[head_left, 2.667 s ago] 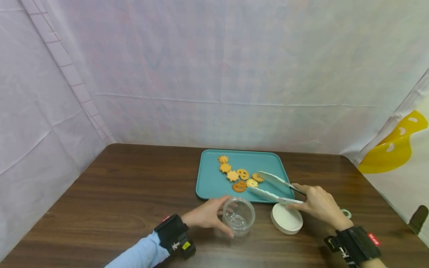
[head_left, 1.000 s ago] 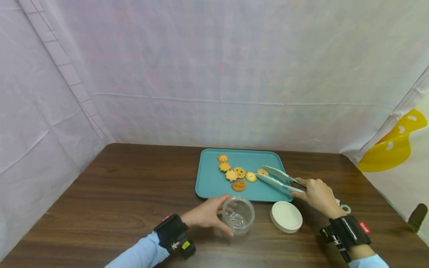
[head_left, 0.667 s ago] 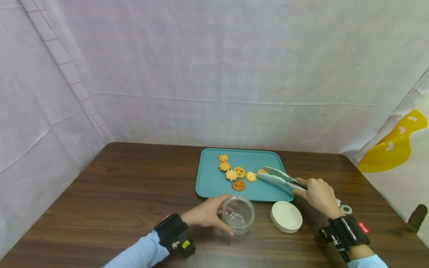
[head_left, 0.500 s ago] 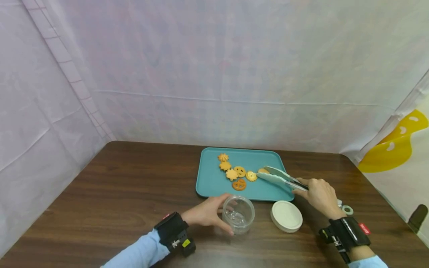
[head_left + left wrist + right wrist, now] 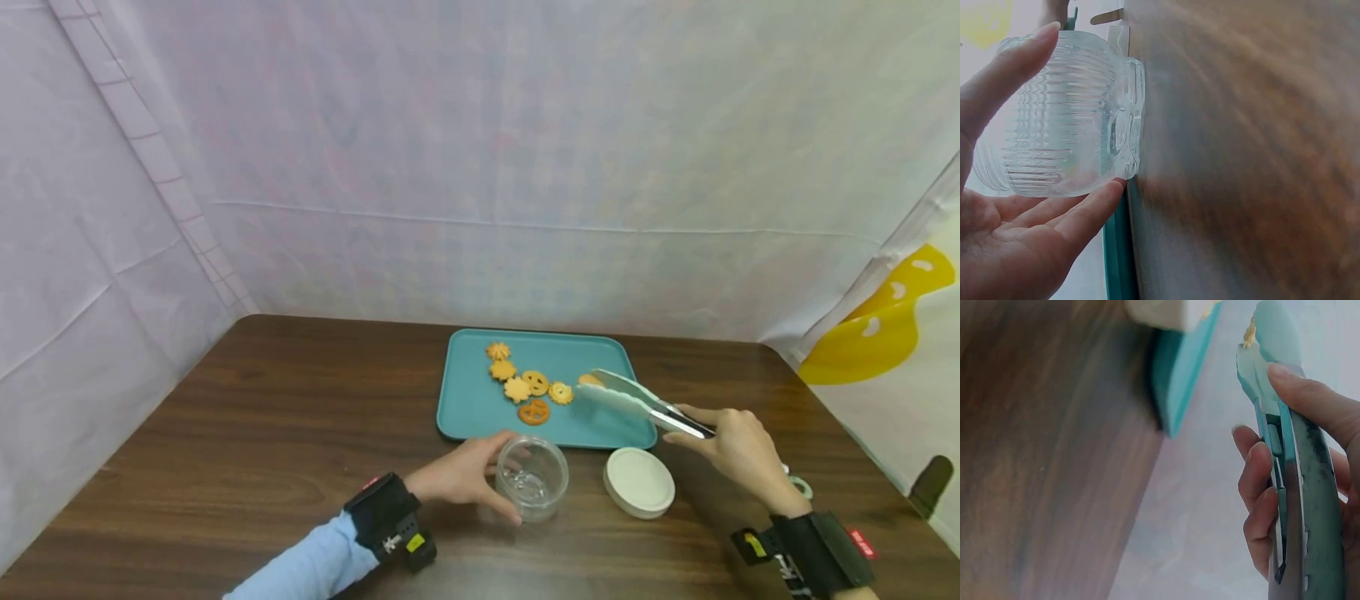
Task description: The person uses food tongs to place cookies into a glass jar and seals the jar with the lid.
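My left hand (image 5: 491, 479) grips an empty ribbed glass jar (image 5: 534, 482) that stands on the wooden table (image 5: 285, 433); the left wrist view shows the jar (image 5: 1060, 119) between thumb and fingers (image 5: 1079, 219). With my right hand (image 5: 693, 427) I hold pale green tongs (image 5: 637, 400), whose arms are squeezed together. Their tips pinch a golden cookie (image 5: 587, 380) over the right part of the teal tray (image 5: 472, 408). In the right wrist view my fingers (image 5: 1260, 481) curl round the tongs (image 5: 1275, 394), and a bit of cookie (image 5: 1249, 334) shows at the tip.
Several more cookies (image 5: 525, 385) lie in a row on the tray. A round white lid (image 5: 639, 483) lies on the table between jar and right hand. A small pale ring (image 5: 799, 487) sits behind my right wrist. Fabric walls close in the back and left.
The tongs, open around the rightmost cookie a second ago, have closed on it. My right hand has drawn back a little toward me and to the right. Left hand and jar have not moved.
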### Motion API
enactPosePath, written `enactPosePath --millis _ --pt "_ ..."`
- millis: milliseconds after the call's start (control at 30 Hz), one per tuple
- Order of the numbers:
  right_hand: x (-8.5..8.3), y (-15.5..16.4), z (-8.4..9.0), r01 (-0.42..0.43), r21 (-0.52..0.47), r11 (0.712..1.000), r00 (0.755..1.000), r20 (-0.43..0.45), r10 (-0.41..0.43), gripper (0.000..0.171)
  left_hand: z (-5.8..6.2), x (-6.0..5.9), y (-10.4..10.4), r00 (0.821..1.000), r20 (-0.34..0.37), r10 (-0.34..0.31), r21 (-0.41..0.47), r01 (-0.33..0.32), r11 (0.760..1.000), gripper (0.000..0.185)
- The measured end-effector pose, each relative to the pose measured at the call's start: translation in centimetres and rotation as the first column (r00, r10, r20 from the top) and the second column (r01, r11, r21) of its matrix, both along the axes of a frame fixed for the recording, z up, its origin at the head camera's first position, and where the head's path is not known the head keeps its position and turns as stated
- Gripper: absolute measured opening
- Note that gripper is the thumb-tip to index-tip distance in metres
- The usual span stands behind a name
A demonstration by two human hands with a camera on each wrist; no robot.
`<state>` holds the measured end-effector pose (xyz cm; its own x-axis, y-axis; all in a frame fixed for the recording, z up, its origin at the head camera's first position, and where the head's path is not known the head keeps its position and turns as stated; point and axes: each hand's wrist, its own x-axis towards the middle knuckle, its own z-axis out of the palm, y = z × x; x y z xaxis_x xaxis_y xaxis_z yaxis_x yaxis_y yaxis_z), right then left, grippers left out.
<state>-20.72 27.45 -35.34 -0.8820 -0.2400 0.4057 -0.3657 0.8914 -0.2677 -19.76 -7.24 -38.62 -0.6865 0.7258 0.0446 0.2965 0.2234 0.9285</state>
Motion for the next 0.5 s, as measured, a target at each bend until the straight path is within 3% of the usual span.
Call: enactPosePath --millis 300,500 --pt "2.1 -0.6 1.2 -0.145 -0.098 0.985 0.988 -0.059 0.140 0.042 -0.2 -0.1 0.0 1.000 -0.015 0.003 0.004 -0.003 1.000 0.077" --pt "3.0 -1.3 1.6 -0.344 -0.182 0.921 0.938 -0.108 0.329 0.045 -0.2 0.0 0.1 1.000 -0.029 0.007 -0.001 -0.007 1.000 0.078"
